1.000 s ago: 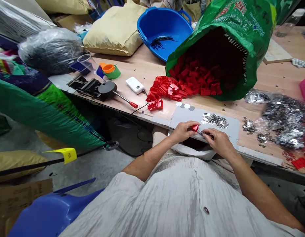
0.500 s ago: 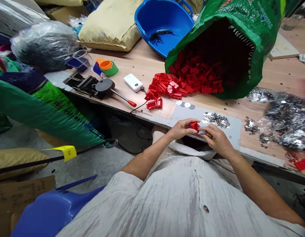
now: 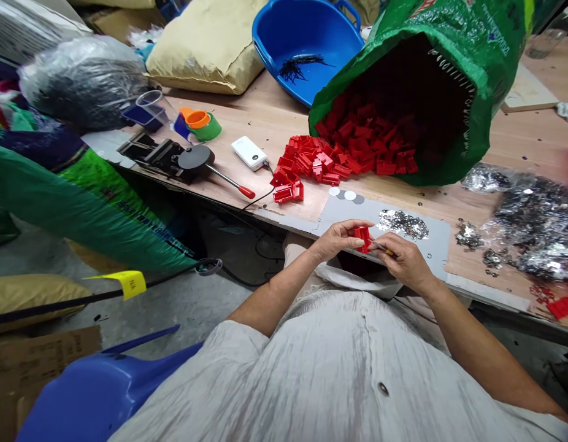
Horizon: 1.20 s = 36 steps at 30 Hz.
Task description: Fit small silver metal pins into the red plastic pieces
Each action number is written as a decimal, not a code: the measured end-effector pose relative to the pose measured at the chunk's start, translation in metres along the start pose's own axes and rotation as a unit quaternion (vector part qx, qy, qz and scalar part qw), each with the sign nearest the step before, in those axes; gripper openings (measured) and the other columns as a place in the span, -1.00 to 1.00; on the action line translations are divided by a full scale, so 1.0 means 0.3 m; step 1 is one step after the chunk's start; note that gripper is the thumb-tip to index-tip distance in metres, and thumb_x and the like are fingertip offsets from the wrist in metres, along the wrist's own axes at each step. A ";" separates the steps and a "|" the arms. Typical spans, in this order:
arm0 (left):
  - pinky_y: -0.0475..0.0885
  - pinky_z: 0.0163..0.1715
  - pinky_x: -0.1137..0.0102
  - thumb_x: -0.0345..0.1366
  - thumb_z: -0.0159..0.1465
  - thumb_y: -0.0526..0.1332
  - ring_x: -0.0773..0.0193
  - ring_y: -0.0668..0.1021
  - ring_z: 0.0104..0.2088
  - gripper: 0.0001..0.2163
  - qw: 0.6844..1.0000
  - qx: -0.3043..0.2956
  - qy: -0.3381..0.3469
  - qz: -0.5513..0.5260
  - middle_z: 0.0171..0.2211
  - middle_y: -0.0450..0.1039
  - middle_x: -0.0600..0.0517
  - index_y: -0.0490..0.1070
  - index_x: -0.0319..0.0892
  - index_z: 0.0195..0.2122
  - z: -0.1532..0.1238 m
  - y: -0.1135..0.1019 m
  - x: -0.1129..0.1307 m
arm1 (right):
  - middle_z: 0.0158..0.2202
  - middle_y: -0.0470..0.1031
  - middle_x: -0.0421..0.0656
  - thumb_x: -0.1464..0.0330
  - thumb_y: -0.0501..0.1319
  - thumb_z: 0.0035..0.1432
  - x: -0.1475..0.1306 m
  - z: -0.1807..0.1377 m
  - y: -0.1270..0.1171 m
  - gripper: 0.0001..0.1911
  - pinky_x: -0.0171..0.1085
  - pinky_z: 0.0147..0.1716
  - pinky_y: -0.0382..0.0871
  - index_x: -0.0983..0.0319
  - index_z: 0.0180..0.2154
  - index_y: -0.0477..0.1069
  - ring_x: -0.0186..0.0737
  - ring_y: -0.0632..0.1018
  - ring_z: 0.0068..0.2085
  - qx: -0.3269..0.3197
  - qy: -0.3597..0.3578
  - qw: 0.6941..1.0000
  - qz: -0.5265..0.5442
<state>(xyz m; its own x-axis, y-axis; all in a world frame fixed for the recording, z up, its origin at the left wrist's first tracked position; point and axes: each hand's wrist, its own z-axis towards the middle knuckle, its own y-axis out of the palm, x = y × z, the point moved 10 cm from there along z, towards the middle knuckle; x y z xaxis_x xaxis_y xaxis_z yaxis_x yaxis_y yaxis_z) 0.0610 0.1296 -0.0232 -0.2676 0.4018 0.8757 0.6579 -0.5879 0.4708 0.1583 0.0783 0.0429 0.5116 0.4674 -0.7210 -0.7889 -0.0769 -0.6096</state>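
My left hand is closed around a small red plastic part at the table's near edge. My right hand is closed on a thin metal tool whose tip touches the red part. Both hands hover over a grey board that carries a small heap of shiny metal pieces. Beyond the board lies a pile of the same red parts, spilling from an open green sack that lies on its side.
A blue basin stands behind the sack. A white power bank, a black hand press with a red-tipped lever and small cups lie to the left. More metal pieces in plastic are at the right. A blue chair is below left.
The left hand has turned the red part so more of it shows between the fingers. The right hand with the tool has stayed against it. The view has shifted slightly.
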 end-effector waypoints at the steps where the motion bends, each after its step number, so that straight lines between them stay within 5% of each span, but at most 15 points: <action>1: 0.46 -0.15 0.39 -0.26 0.02 0.47 0.26 0.59 -0.23 -0.48 1.000 0.000 -0.001 -0.005 -0.21 0.58 -0.08 0.48 -0.19 0.04 0.001 0.001 -0.005 | -0.25 0.54 -0.10 0.39 0.16 0.27 -0.005 -0.003 -0.004 -0.84 -0.16 -0.24 0.46 0.11 -0.16 0.48 -0.14 0.55 -0.23 0.005 -0.003 1.000 -0.004; 16: 0.45 -0.15 0.38 -0.25 0.03 0.46 0.27 0.58 -0.23 -0.48 1.000 -0.016 -0.006 -0.012 -0.18 0.57 -0.08 0.49 -0.16 0.05 -0.017 0.037 -0.013 | -0.23 0.53 -0.12 0.39 0.16 0.28 -0.039 -0.024 -0.014 -0.82 -0.17 -0.21 0.48 0.09 -0.11 0.47 -0.17 0.56 -0.20 0.003 -0.033 0.999 0.017; 24: 0.44 -0.07 0.30 -0.25 0.07 0.44 0.17 0.59 -0.11 -0.48 0.999 -0.028 0.010 0.022 -0.12 0.55 -0.09 0.44 -0.15 0.07 -0.024 0.051 0.010 | -0.19 0.49 -0.10 0.29 0.15 0.31 0.033 -0.053 -0.046 -0.77 -0.16 -0.17 0.40 0.13 -0.02 0.43 -0.15 0.51 -0.18 0.029 0.047 0.998 0.001; 28: 0.43 -0.07 0.35 -0.28 0.07 0.44 0.26 0.57 -0.16 -0.56 0.990 -0.013 0.058 0.127 -0.13 0.53 -0.09 0.45 -0.21 -0.01 -0.019 0.032 0.046 | -0.22 0.43 -0.08 0.29 0.05 0.36 0.048 -0.075 -0.032 -0.70 -0.18 -0.20 0.40 0.17 0.05 0.41 -0.17 0.49 -0.21 0.004 0.069 0.996 -0.051; 36: 0.36 -0.03 0.42 -0.37 0.13 0.34 0.27 0.54 -0.11 -0.65 0.915 -0.002 0.115 0.387 -0.10 0.53 -0.04 0.47 -0.20 -0.03 -0.006 0.036 0.086 | -0.15 0.53 -0.07 0.35 0.07 0.34 0.084 -0.090 0.005 -0.74 -0.14 -0.15 0.43 0.17 -0.01 0.43 -0.13 0.56 -0.16 -0.015 0.088 0.990 -0.112</action>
<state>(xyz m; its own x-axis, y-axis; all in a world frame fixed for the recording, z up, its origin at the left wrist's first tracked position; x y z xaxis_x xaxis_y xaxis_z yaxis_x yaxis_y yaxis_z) 0.0600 0.1324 0.0046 0.1353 -0.2936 0.9463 0.7100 -0.6374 -0.2993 0.1791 0.0663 0.0149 0.7259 0.3145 -0.6117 -0.6402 -0.0159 -0.7680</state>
